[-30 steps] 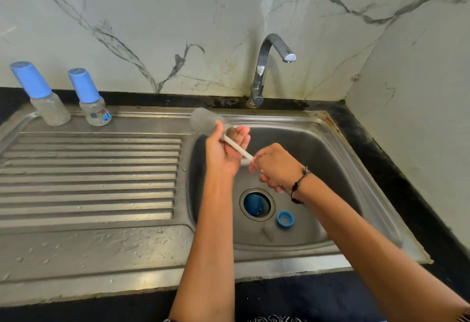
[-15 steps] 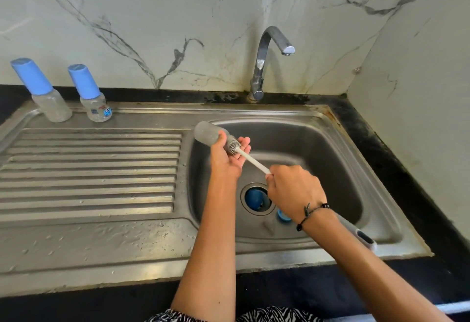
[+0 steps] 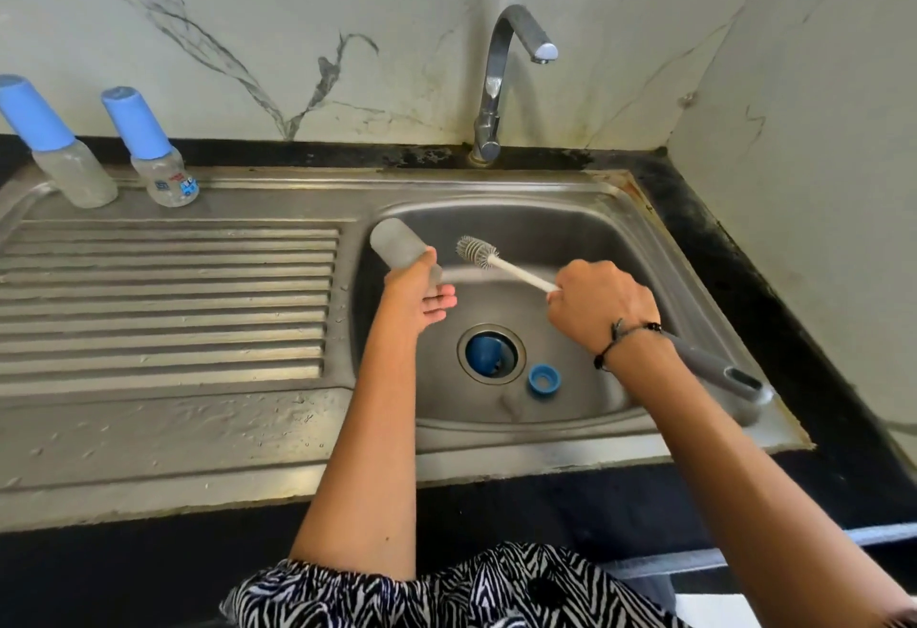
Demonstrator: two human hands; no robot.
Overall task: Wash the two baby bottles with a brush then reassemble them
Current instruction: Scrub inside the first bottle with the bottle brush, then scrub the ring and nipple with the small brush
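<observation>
My left hand (image 3: 419,297) grips a clear open baby bottle (image 3: 397,244), held on its side over the left edge of the sink basin (image 3: 585,240). My right hand (image 3: 598,302) holds the bottle brush by its white stem; the grey bristle head (image 3: 475,252) is in the air just right of the bottle, outside it. The brush's grey handle (image 3: 714,369) sticks out behind my wrist. A blue cap (image 3: 490,353) lies in the drain and a blue collar ring (image 3: 544,379) on the basin floor.
Two capped bottles (image 3: 69,151) (image 3: 159,156) with blue caps stand at the back left of the ribbed steel drainboard (image 3: 163,300). The tap (image 3: 501,81) rises behind the basin, off. A black counter edge (image 3: 744,280) and a marble wall lie to the right.
My right hand pulled the brush out of the bottle and moved right; the bristle head is now free. The left hand kept its hold on the bottle.
</observation>
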